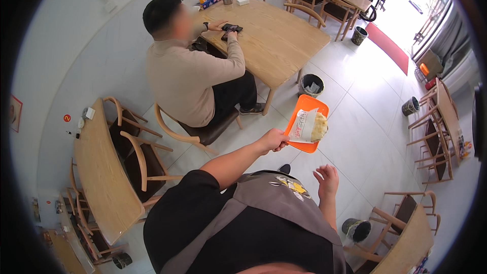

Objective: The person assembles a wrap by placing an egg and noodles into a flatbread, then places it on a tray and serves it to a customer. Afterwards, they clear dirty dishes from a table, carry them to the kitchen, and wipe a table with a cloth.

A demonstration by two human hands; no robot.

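Observation:
My left hand [273, 141] grips the near left edge of an orange tray [302, 147], held out in front of me over the floor. On the tray lies a round, pale golden flatbread [319, 127], partly tucked in a white printed paper sleeve [302, 126]. Its bread end sticks out to the right. My right hand [327, 178] is raised beside my apron [274, 200], apart from the tray, its fingers loosely bent and spread with nothing in them.
A seated person [190, 66] handles a dark phone-like thing [231, 31] at the wooden table [269, 30] ahead on the left. Bins [310, 85] and chairs [147, 157] stand around. Another table [106, 172] is at my left; a red mat [388, 48] lies by the doorway.

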